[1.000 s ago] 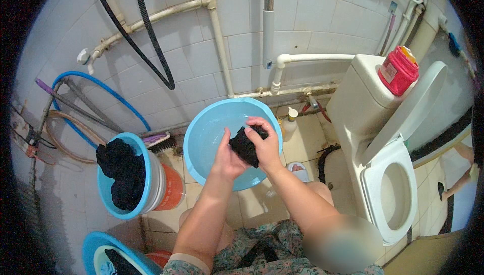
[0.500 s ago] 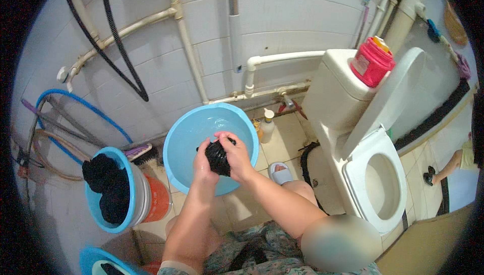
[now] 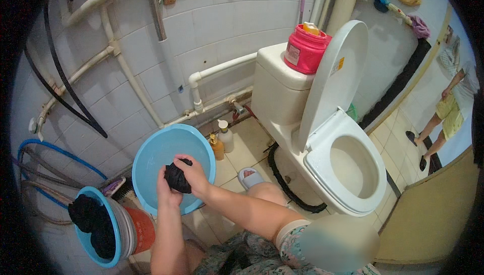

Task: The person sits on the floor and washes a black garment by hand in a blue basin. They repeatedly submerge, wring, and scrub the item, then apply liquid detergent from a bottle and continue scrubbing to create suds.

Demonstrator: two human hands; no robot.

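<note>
Black cloth bundle (image 3: 175,179), clasped between left hand (image 3: 169,194) and right hand (image 3: 197,178), with fingers curled around it; over blue basin (image 3: 147,156), toward near rim. Seemingly at wringing or kneading; next calling for even, two-handed pressure. Hidden: bundle's underside, left fingertips. Indistinct: cloth type, clearance below.

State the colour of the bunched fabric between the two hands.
The bunched fabric is black; it shows best in the head view.

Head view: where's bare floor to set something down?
Bare beige floor tiles between the white pump bottle, pale grey slipper and white ceramic toilet. Crowded: left, a black-bristled brush between the round blue basin and blue-rimmed bucket.
</note>
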